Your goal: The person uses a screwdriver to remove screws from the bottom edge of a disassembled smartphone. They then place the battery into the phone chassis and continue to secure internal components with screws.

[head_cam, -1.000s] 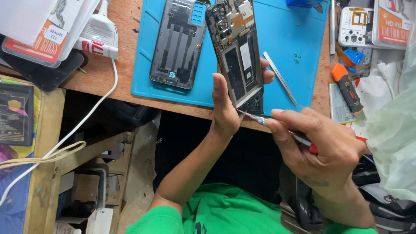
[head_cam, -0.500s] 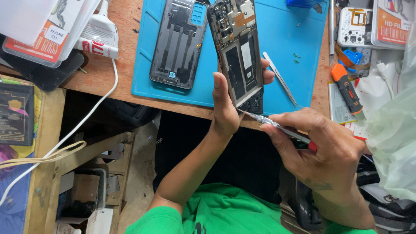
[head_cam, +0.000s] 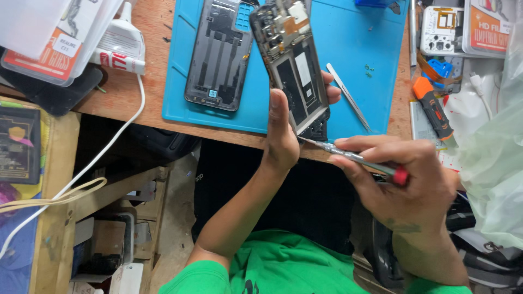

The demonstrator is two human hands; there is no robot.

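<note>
L hand [head_cam: 283, 139] upright, fingers curled; R hand [head_cam: 406, 182] fingers pinched.

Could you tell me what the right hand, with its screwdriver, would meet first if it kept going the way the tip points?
Probably the opened phone: the right hand aims the screwdriver up-left, its tip already at the phone's bottom edge, beside the left hand.

Orange-white boxes [head_cam: 52, 51] [head_cam: 493, 24] at top corners

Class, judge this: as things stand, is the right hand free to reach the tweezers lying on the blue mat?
Probably not: the right hand grips a screwdriver, though the tweezers lie uncovered nearby.
</note>
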